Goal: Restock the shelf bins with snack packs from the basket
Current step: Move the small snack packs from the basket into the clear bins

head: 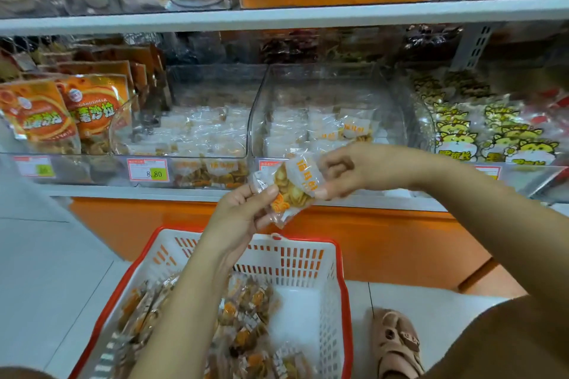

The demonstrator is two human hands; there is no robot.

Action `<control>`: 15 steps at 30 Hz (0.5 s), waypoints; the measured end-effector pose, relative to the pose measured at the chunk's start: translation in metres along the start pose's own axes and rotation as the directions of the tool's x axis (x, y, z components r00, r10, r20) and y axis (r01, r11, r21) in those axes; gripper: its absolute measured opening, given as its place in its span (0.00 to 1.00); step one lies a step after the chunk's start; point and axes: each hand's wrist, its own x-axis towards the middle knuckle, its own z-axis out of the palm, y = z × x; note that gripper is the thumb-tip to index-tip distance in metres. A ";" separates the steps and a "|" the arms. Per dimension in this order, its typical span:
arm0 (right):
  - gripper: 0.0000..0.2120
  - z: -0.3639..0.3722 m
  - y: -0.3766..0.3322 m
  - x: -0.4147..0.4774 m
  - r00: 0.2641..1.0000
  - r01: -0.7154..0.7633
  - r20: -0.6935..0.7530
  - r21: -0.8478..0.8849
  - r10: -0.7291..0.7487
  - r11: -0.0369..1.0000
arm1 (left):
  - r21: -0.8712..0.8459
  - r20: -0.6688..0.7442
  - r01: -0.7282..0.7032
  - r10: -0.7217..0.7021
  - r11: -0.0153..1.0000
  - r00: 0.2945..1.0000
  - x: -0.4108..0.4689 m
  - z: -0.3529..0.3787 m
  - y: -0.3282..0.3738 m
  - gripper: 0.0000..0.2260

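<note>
— Hands first: what do we have hold of?
— One small clear snack pack, held between both. Our left hand pinches its lower end, thumb on top and fingers curled beneath. Our right hand pinches the upper end, fingers bent round the white printed label.
— Where is it?
— In the air, just in front of the shelf's front edge, above the far rim of the basket and below the mouth of the middle clear bin.
— What do we see in that bin?
— Similar packs lying along its bottom. The bin to its left holds more, behind a price tag reading 8.80.
— And the basket?
— White with a red rim, on the floor. Loose packs heap along its left side and near edge; its far right corner shows bare plastic.
— Neighbours?
— Orange pouches stand toward the shelf's left end, cat-printed bags toward its right. Our sandalled foot rests just beside the basket's right side.
</note>
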 end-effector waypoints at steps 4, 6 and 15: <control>0.13 -0.031 -0.006 0.001 0.973 0.118 -0.217 0.167 -0.081 0.979 | -0.065 -0.016 -0.130 0.129 0.989 0.992 0.025 0.037 0.026 0.14; 0.16 -0.045 -0.006 0.001 0.949 0.131 -0.306 0.152 -0.079 0.980 | -0.050 0.000 -0.165 0.165 0.985 0.986 0.041 0.055 0.036 0.13; 0.15 -0.099 0.010 0.001 0.728 -0.273 -0.684 -0.240 0.037 0.931 | 0.672 0.077 -0.268 0.294 0.690 0.953 0.115 0.094 0.040 0.15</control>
